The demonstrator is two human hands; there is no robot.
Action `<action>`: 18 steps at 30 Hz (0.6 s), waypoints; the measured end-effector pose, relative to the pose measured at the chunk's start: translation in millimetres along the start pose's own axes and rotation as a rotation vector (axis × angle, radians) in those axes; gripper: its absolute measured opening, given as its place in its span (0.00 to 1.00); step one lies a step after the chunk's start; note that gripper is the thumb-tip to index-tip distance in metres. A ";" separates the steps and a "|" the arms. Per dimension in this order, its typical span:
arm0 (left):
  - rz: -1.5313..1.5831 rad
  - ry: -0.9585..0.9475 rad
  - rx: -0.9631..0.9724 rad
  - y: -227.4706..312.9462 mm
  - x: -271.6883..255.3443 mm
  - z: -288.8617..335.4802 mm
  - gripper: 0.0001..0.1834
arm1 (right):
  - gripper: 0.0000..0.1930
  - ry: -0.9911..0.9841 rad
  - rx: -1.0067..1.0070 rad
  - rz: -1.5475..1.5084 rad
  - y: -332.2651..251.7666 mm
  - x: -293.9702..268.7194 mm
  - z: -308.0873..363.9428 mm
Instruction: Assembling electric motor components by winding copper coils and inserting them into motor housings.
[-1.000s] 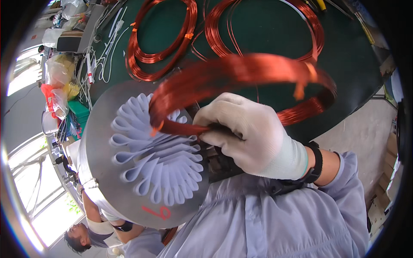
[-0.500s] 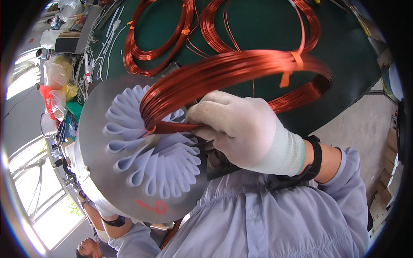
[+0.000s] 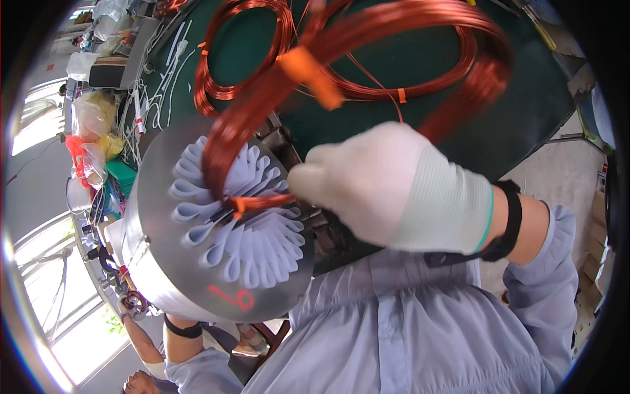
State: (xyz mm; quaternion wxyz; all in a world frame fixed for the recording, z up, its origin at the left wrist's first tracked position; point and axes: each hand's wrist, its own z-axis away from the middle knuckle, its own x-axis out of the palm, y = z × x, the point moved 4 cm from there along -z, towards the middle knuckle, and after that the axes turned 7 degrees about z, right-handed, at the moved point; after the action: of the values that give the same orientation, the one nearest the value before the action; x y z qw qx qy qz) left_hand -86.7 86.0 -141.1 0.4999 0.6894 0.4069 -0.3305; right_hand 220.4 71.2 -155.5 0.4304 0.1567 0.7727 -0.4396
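My right hand [image 3: 387,187], in a white knitted glove, is closed around the lower strands of a copper wire coil [image 3: 420,25]. The coil arches high above the hand, bound with orange ties [image 3: 318,77]. Its lower left bend lies at the middle of a metal cylinder [image 3: 157,197]. A ring of white looped paper liners [image 3: 262,243] lines the cylinder's opening. My left forearm, with a black wristband [image 3: 184,326], reaches behind the cylinder from below. The cylinder hides the left hand, so its fingers do not show.
More copper wire coils [image 3: 282,39] lie on the green tabletop [image 3: 525,111]. White cords [image 3: 172,72] and plastic bags [image 3: 88,111] crowd the left side. Beyond the cylinder's lower left, another person's hand [image 3: 128,304] is at work. Dark metal blocks [image 3: 328,233] sit beside the cylinder.
My right hand has shifted slightly right, and the coil has swung upward and turned, blurred by motion. The cylinder has tilted slightly. My left glove has slipped from sight behind it.
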 end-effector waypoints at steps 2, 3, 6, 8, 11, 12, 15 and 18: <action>0.029 -0.031 -0.008 6.6 -3.0 5.5 0.28 | 0.06 0.073 -0.045 -0.015 -5.3 -4.4 1.4; 0.042 -0.045 -0.014 12.6 17.5 -1.9 0.28 | 0.06 0.075 -0.044 -0.013 -0.2 0.1 -0.5; 0.067 -0.073 -0.034 13.8 11.5 -11.0 0.28 | 0.08 -0.043 -0.065 -0.073 4.3 5.5 -6.1; 0.072 -0.077 -0.047 -3.8 -27.7 -9.6 0.28 | 0.08 -0.078 -0.039 -0.055 -5.9 3.2 -3.1; 0.115 -0.090 -0.023 -46.3 -102.4 -9.9 0.28 | 0.09 -0.138 0.023 -0.050 0.9 1.6 -4.1; 0.118 0.193 0.040 -3.7 -109.5 -26.4 0.19 | 0.11 -0.193 0.031 -0.066 0.4 6.7 -8.1; 0.305 0.073 0.138 119.2 -97.3 -47.6 0.19 | 0.13 -0.310 0.051 -0.073 -3.4 4.6 -9.5; 0.131 -0.544 0.458 204.8 -42.1 -76.3 0.25 | 0.12 -0.290 0.079 -0.124 2.0 2.2 -6.9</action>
State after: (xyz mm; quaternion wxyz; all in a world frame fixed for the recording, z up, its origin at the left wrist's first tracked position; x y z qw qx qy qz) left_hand 80.6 114.8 2.8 0.4424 0.6949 0.1294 -0.5519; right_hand 216.8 77.7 -156.6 0.5031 0.0605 0.6927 -0.5133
